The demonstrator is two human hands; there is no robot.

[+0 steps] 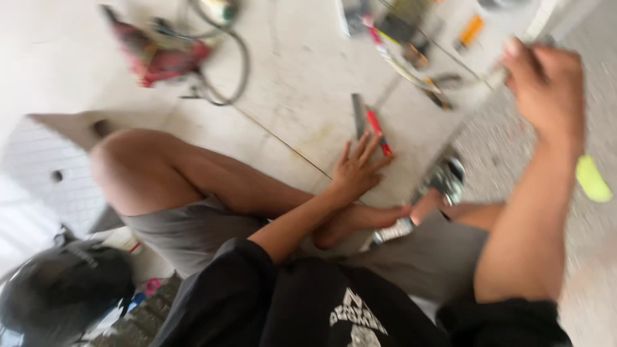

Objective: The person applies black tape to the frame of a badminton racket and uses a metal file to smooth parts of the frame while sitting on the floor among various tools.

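Observation:
I sit cross-legged on a pale tiled floor (302,71), and the picture is blurred by motion. My left hand (357,170) lies flat on a tile with its fingers spread and holds nothing. Its fingertips are next to a red-handled tool (379,132) and a grey flat bar (357,114). My right hand (546,83) is raised at the upper right with curled fingers. A thin pale tool (498,77) sticks out to the left of the fist; the blur hides what kind it is.
A red power tool (160,58) with a looped grey cable (238,71) lies at the top left. Several small tools (411,58) and an orange item (471,31) are scattered at the top. A dark helmet (64,289) sits at the lower left, a yellow-green object (591,180) at the right.

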